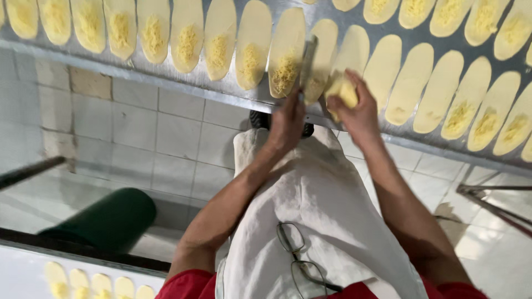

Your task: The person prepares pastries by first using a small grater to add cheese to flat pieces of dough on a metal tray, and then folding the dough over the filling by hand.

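Two rows of pale oval dough pieces [409,83] lie on a long steel tabletop [166,75] that runs across the top of the view; many carry a heap of shredded yellow filling [286,71], others are bare. Below the tabletop edge, a white tiled floor [138,133]. White apron [321,216] hangs down the middle, with a pair of glasses [299,260] dangling against it. Dark green roller [108,218] at lower left, beside a second white surface [22,271] with small filled dough ovals. Left hand [287,123] at the tabletop edge, fingers wrapped shut around a flat metal blade [308,62] that stands over one dough piece. Right hand [357,111] just beside it, fingers curled closed on a folded yellow dough piece [344,91], held at the tabletop edge.
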The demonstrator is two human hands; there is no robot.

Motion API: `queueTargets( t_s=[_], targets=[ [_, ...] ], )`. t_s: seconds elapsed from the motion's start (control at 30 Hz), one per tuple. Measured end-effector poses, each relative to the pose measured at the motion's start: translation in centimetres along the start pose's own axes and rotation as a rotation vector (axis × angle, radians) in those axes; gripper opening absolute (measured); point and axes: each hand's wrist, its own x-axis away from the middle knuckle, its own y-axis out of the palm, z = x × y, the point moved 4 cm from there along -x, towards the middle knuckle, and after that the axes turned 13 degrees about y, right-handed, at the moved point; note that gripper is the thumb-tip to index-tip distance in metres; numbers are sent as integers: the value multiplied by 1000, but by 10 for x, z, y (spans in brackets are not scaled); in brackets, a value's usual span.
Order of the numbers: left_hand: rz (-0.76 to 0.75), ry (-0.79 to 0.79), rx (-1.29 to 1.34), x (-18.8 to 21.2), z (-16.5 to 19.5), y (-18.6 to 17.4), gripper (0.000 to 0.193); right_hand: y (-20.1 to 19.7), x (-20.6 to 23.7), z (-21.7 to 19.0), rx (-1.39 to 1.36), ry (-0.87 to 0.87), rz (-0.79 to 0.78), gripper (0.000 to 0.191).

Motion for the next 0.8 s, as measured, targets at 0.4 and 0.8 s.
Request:
queueTargets(
  t_s=[0.4, 0.8],
  targets=[
    [36, -48, 88, 13, -11, 37, 43, 24, -24, -7, 248, -90, 61, 52],
    [74, 23, 200, 17, -1, 34, 36, 24, -33, -1, 138, -56, 87, 43]
  ],
)
